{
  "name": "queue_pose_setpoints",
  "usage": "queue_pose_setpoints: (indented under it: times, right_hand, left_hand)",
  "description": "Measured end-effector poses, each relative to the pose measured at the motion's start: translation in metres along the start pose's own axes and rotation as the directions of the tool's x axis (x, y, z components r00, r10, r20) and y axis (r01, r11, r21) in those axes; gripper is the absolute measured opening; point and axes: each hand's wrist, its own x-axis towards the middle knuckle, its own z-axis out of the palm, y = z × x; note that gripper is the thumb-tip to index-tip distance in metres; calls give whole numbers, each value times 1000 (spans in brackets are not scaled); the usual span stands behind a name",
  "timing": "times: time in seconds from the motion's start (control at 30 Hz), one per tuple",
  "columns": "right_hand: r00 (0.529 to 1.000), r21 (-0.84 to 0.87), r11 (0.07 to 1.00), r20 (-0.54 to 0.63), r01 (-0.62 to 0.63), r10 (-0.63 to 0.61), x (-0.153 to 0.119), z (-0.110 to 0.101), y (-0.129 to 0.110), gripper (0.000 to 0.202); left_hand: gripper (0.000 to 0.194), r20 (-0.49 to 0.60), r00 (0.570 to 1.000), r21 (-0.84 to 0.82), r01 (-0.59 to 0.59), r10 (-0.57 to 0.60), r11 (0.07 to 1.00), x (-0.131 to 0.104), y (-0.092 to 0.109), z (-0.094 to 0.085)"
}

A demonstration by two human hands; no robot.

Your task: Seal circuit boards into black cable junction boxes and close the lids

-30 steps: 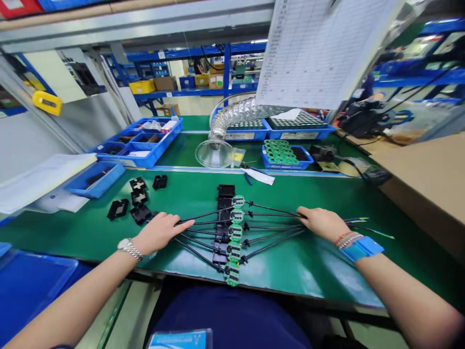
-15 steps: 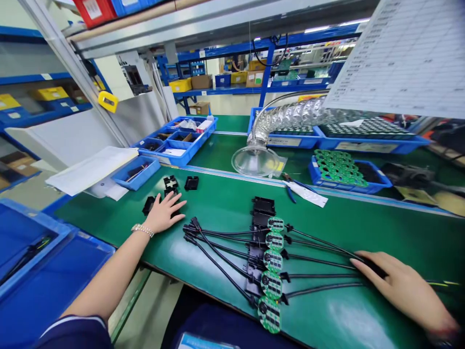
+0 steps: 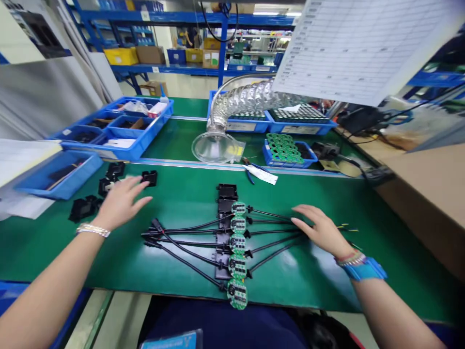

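Note:
Several round green circuit boards (image 3: 238, 244) form a column on the green mat, lying over black plastic housings (image 3: 227, 191). Black cables (image 3: 196, 245) run left from them to bundled connectors, and more black cables (image 3: 274, 233) run right. My left hand (image 3: 121, 201), fingers apart, is over the mat at the left, beside loose black housings (image 3: 84, 207); a single black housing (image 3: 149, 178) lies just past its fingertips. My right hand (image 3: 319, 228) is over the far ends of the right cables, its fingers spread; the palm side is hidden.
A clear fume hood (image 3: 215, 147) on a foil duct stands behind the boards. Blue-handled pliers (image 3: 249, 175) lie near a blue bin of green boards (image 3: 286, 164). Blue trays (image 3: 134, 145) stand at the left, a cardboard box (image 3: 432, 194) at the right.
The camera view has turned to the right. My right hand's fingers have loosened from around the cables, whose right ends have shifted away from me. My left hand has moved off the housings it was over.

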Motion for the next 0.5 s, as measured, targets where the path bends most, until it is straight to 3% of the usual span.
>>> queue_pose_setpoints:
  times: [0.07,0.13,0.2,0.3,0.4,0.5]
  right_hand:
    - [994,134,991,102,32,-46,26,-1,-31,39]
    - [979,273,960,173,59,-109,54,7,-62,36]
    - [949,312,947,268,76,-164,77,18,-88,33]
    - [894,230,955,364,187,-262,93,30,-108,26]
    - [888,112,936,297,334,-352,86,33,-113,21]
    - [894,33,923,237,383,-379,72,34,-115,18]
  left_hand:
    - [44,117,986,-218,-95,122,971,12,68,-1]
    - [35,254,939,-374,-124,230,919,20,127,6]
    - [27,328,910,-448,-88,255,890,24,162,19]
    - [20,347,894,-483,-90,284,871,25,175,35]
    - [22,312,902,-482,-121,299,868,23,168,43]
    - [21,282,913,-479,-132,295,868,19,165,47]
